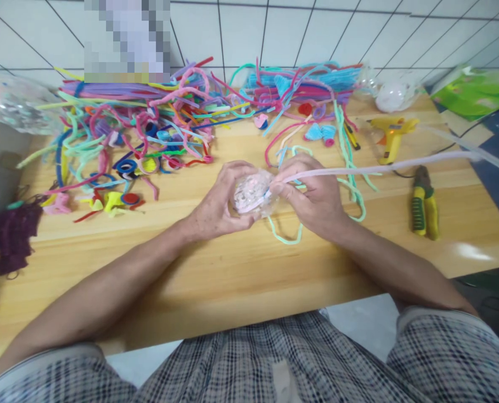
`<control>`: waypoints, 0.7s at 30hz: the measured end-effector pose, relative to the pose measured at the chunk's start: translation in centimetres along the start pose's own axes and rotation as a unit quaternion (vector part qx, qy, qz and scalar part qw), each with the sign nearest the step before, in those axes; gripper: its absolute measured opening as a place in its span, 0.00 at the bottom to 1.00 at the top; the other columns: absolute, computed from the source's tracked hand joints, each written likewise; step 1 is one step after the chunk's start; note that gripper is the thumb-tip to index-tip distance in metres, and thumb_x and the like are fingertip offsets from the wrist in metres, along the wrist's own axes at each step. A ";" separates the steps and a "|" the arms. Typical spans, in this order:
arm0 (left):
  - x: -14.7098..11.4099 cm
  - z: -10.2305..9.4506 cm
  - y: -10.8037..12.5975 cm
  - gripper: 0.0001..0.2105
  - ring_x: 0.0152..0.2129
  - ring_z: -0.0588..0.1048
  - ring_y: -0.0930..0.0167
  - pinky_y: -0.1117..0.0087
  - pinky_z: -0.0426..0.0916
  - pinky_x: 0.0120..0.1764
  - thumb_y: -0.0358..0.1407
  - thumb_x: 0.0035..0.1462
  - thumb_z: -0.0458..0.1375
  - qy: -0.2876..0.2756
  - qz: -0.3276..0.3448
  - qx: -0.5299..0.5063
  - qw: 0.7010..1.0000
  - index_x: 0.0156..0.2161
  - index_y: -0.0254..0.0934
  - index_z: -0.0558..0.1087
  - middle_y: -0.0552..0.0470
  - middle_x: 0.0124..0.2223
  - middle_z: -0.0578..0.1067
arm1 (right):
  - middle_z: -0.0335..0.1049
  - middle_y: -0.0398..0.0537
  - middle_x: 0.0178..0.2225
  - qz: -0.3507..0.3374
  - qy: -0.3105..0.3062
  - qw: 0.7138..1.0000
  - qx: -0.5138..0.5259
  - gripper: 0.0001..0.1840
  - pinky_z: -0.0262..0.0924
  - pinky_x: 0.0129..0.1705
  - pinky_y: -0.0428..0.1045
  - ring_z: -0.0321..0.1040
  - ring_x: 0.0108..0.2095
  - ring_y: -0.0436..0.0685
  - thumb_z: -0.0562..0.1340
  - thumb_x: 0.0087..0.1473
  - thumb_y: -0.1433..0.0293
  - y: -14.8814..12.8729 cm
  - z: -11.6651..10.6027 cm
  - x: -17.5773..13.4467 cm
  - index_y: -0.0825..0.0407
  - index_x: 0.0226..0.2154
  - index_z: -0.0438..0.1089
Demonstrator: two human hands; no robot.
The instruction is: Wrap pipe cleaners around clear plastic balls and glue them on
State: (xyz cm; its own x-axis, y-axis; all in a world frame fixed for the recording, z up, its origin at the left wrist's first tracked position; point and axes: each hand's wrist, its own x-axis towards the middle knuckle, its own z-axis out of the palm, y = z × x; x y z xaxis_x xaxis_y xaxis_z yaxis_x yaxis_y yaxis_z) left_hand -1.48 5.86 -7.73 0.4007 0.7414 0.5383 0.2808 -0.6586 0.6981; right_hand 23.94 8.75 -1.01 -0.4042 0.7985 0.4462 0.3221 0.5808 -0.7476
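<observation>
My left hand [216, 210] curls round a small clear ball [249, 196] with white and silvery bits showing in it. My right hand [312, 196] is closed in a pinch on a long pale lilac pipe cleaner [358, 170] at the ball's right side. From these fingers the pipe cleaner stretches off to the right, over the table. Whether its near end touches the ball is hidden by the fingertips. A mint green pipe cleaner [286, 240] lies in a loop on the table just below my hands.
Heaps of coloured pipe cleaners [115, 89] line the back of the wooden table [232, 274]. To the right are a yellow glue gun [392, 134], pliers [424, 204] and a green bag [471, 92]. A confetti-filled clear balloon [18, 106] and purple tassels [17, 232] lie left.
</observation>
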 end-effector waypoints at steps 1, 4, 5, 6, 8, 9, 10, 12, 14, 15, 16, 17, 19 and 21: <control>0.0 0.1 0.0 0.40 0.69 0.73 0.50 0.40 0.72 0.72 0.57 0.64 0.73 0.005 0.000 -0.003 1.000 0.74 0.50 0.65 0.39 0.69 0.72 | 0.80 0.46 0.36 0.005 0.001 1.000 0.000 0.27 0.72 0.52 0.60 0.76 0.42 0.62 0.71 0.67 0.38 0.0 0.1 0.0 0.42 0.33 0.81; -0.2 0.3 0.0 0.39 0.69 0.73 0.50 0.39 0.72 0.72 0.57 0.64 0.74 0.022 0.004 -0.016 1.000 0.74 0.51 0.65 0.40 0.68 0.73 | 0.79 0.45 0.35 0.039 0.003 0.999 0.036 0.29 0.72 0.49 0.57 0.75 0.39 0.59 0.71 0.66 0.37 0.5 0.5 0.0 0.44 0.33 0.81; -0.3 0.3 0.0 0.39 0.69 0.73 0.50 0.39 0.72 0.72 0.57 0.64 0.74 0.026 0.004 -0.018 0.999 0.74 0.52 0.65 0.40 0.68 0.72 | 0.79 0.45 0.35 0.055 0.000 0.997 0.059 0.30 0.72 0.48 0.57 0.74 0.38 0.58 0.71 0.66 0.37 0.7 0.6 0.1 0.45 0.33 0.80; -0.4 0.4 0.0 0.40 0.69 0.73 0.50 0.39 0.72 0.72 0.57 0.64 0.74 0.029 0.004 -0.018 0.999 0.74 0.52 0.65 0.40 0.68 0.72 | 0.79 0.44 0.35 0.071 -0.004 0.994 0.084 0.30 0.72 0.47 0.56 0.74 0.38 0.58 0.72 0.65 0.36 0.9 0.8 0.1 0.45 0.33 0.80; -0.5 0.4 0.0 0.40 0.70 0.73 0.50 0.38 0.71 0.73 0.59 0.65 0.73 0.030 0.005 -0.014 0.999 0.74 0.53 0.65 0.40 0.68 0.71 | 0.78 0.44 0.35 0.096 -0.017 0.987 0.130 0.29 0.73 0.46 0.54 0.74 0.37 0.57 0.74 0.62 0.37 1.2 1.0 0.3 0.45 0.33 0.80; -0.5 0.4 0.0 0.39 0.70 0.72 0.50 0.39 0.71 0.73 0.59 0.66 0.72 0.029 0.004 -0.011 1.000 0.74 0.53 0.64 0.40 0.69 0.71 | 0.78 0.44 0.35 0.105 -0.022 0.983 0.148 0.29 0.74 0.46 0.54 0.74 0.38 0.56 0.76 0.60 0.38 1.4 1.0 0.3 0.46 0.32 0.79; -0.6 0.5 -0.1 0.39 0.70 0.72 0.51 0.39 0.71 0.73 0.60 0.66 0.72 0.029 0.003 -0.008 1.000 0.74 0.53 0.64 0.40 0.69 0.71 | 0.78 0.44 0.35 0.111 -0.025 0.980 0.161 0.28 0.75 0.46 0.53 0.74 0.39 0.56 0.78 0.59 0.39 1.5 1.0 0.4 0.46 0.32 0.79; -0.6 0.5 -0.1 0.40 0.70 0.72 0.51 0.40 0.70 0.73 0.60 0.66 0.72 0.034 0.004 -0.001 0.999 0.74 0.52 0.64 0.40 0.69 0.70 | 0.78 0.44 0.37 0.120 -0.027 0.976 0.179 0.28 0.76 0.47 0.53 0.76 0.41 0.57 0.79 0.57 0.40 1.5 1.0 0.5 0.46 0.32 0.79; -0.6 0.6 -0.1 0.40 0.70 0.72 0.51 0.40 0.70 0.73 0.60 0.65 0.73 0.046 0.010 0.002 0.999 0.74 0.52 0.65 0.40 0.68 0.70 | 0.80 0.45 0.40 0.133 -0.034 0.971 0.194 0.28 0.77 0.49 0.54 0.77 0.43 0.57 0.79 0.57 0.40 1.6 0.9 0.5 0.46 0.34 0.80; -0.6 0.7 -0.2 0.40 0.69 0.72 0.50 0.39 0.70 0.73 0.60 0.64 0.73 0.051 0.012 0.001 0.999 0.74 0.52 0.65 0.40 0.68 0.70 | 0.81 0.45 0.42 0.141 -0.038 0.969 0.200 0.28 0.77 0.50 0.54 0.77 0.44 0.58 0.79 0.56 0.40 1.6 0.9 0.5 0.46 0.35 0.80; -0.5 0.7 -0.2 0.40 0.69 0.72 0.50 0.39 0.70 0.73 0.60 0.64 0.73 0.052 0.014 0.001 0.999 0.73 0.52 0.65 0.40 0.68 0.70 | 0.81 0.46 0.44 0.149 -0.042 0.966 0.206 0.28 0.77 0.50 0.54 0.78 0.45 0.58 0.79 0.56 0.40 1.6 0.9 0.5 0.46 0.36 0.80; -0.5 0.7 -0.2 0.40 0.69 0.72 0.50 0.39 0.70 0.73 0.60 0.64 0.73 0.052 0.013 0.004 0.999 0.74 0.52 0.65 0.40 0.68 0.70 | 0.81 0.46 0.45 0.155 -0.043 0.964 0.211 0.28 0.77 0.51 0.54 0.78 0.46 0.58 0.79 0.57 0.40 1.6 1.0 0.4 0.46 0.37 0.80; -0.5 0.7 -0.2 0.40 0.69 0.71 0.50 0.39 0.70 0.72 0.60 0.65 0.72 0.048 0.008 0.020 0.999 0.74 0.52 0.64 0.40 0.68 0.70 | 0.82 0.46 0.46 0.161 -0.043 0.961 0.219 0.27 0.77 0.52 0.54 0.78 0.47 0.57 0.79 0.57 0.41 1.6 1.1 0.3 0.46 0.38 0.80; -0.6 0.6 -0.2 0.40 0.69 0.71 0.51 0.39 0.70 0.73 0.61 0.66 0.71 0.044 0.002 0.033 0.998 0.74 0.52 0.63 0.40 0.68 0.69 | 0.82 0.45 0.46 0.164 -0.039 0.960 0.225 0.26 0.77 0.53 0.54 0.78 0.47 0.57 0.79 0.56 0.42 1.8 1.2 0.3 0.46 0.38 0.79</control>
State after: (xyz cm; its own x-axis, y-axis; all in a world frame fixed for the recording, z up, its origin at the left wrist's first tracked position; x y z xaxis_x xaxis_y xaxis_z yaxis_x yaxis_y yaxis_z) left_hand -1.21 5.49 -8.46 0.3247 0.7449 0.5828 0.3367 -0.6668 0.6648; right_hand 23.36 9.78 -2.80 -0.4122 0.9024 0.1251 0.0485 0.1589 -0.9861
